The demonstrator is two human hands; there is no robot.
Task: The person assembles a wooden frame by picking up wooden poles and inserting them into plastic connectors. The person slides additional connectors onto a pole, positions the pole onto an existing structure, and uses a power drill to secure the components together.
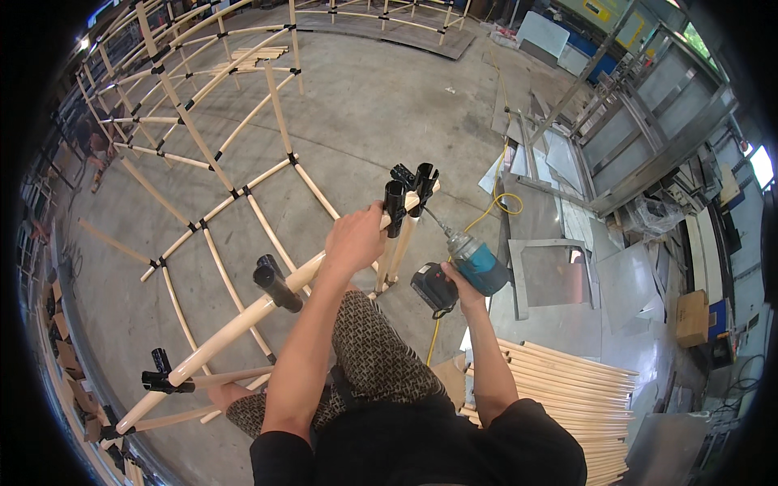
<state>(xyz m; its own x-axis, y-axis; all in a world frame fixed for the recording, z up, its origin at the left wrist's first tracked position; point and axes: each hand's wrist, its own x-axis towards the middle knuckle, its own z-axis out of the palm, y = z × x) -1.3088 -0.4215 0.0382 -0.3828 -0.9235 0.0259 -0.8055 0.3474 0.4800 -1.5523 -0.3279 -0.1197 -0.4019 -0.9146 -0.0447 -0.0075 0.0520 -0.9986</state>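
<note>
My left hand [356,240] is closed around a long cream-coloured pipe [220,337], right beside a black pipe joint [395,209] near its far end. Gripped in my right hand [463,292] is a teal cordless driver [480,266] with a black battery [433,287]. Its long bit [435,217] points up and left at the cluster of black joints [424,180] on the pipe end; whether the tip touches a screw is too small to tell. Further back along the pipe sit another black joint [276,283] and a joint pair [168,373].
A tall cream pipe frame [188,105] stands at the far left, with joined pipes [267,223] low in front. Many loose pipes [567,397] lie at lower right. A yellow cord [508,146] crosses the floor near metal sheets [551,279] and a metal frame [640,146].
</note>
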